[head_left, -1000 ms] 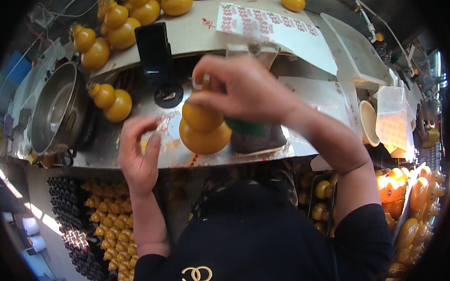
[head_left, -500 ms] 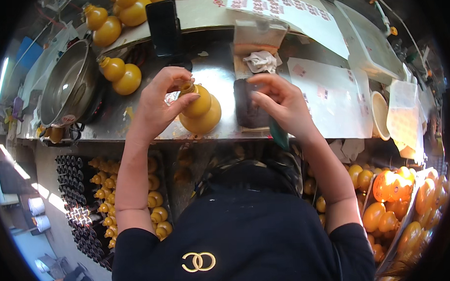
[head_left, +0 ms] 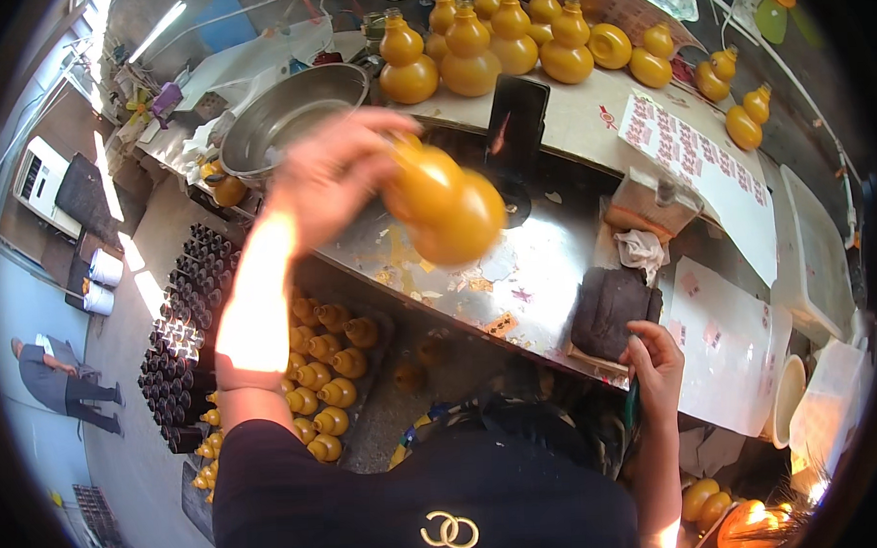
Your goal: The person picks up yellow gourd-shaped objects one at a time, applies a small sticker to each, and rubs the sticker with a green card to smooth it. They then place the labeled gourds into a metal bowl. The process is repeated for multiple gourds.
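Note:
My left hand (head_left: 334, 176) is raised over the left part of the metal worktop, its fingers closed on the narrow neck end of a yellow gourd-shaped bottle (head_left: 456, 211). Hand and bottle are both blurred, and the bottle hangs tilted in the air. On the right, my right hand (head_left: 657, 358) has its thumb and fingers pinched together at the worktop's front edge. Out of that hand points a slim green thing (head_left: 632, 402); its full shape is hidden. Just beyond the fingers sits a dark brown block (head_left: 609, 311).
A metal basin (head_left: 330, 84) stands at the left end. Several gourd bottles (head_left: 468, 56) line the back counter behind an upright phone (head_left: 518, 126). Crumpled tissue (head_left: 641, 250), a printed sheet (head_left: 695, 154) and a white tray (head_left: 810, 251) lie rightward. Crated bottles (head_left: 331, 374) are below left.
The view has turned left. My left hand now has the gourd bottle up off the worktop, where one stood beneath my fingers before. My right hand remains beside the dark block.

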The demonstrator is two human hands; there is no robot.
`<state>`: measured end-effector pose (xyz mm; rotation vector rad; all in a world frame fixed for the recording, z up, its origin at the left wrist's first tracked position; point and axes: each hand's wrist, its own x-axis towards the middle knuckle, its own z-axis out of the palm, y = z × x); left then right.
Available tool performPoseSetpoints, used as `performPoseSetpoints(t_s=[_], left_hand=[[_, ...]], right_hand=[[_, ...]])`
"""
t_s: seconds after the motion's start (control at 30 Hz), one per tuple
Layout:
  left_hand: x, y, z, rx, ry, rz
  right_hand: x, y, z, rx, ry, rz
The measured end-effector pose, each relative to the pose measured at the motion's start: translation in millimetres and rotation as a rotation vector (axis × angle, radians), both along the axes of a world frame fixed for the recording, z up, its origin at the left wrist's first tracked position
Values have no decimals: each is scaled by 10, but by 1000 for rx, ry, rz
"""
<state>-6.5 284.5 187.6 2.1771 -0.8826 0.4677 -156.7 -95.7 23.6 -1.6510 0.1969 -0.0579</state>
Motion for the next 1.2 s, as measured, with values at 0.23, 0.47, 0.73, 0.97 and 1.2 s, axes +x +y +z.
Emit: performPoseSetpoints(t_s=[0.23, 0.47, 0.73, 0.97, 1.2], left_hand=[[675, 1010, 715, 164, -323, 374], [1536, 1777, -40, 611, -340, 452], [1723, 1983, -356, 894, -301, 319], [1804, 2056, -462, 1072, -279, 240], [1875, 2048, -376, 1130, -331, 375]], right_hand=[[12, 67, -113, 54, 20, 0], [-2, 153, -130, 26, 12, 16], [-56, 71, -228, 15, 35, -25], [-8, 80, -255, -8, 36, -19], [-19, 67, -321, -10, 13, -29]])
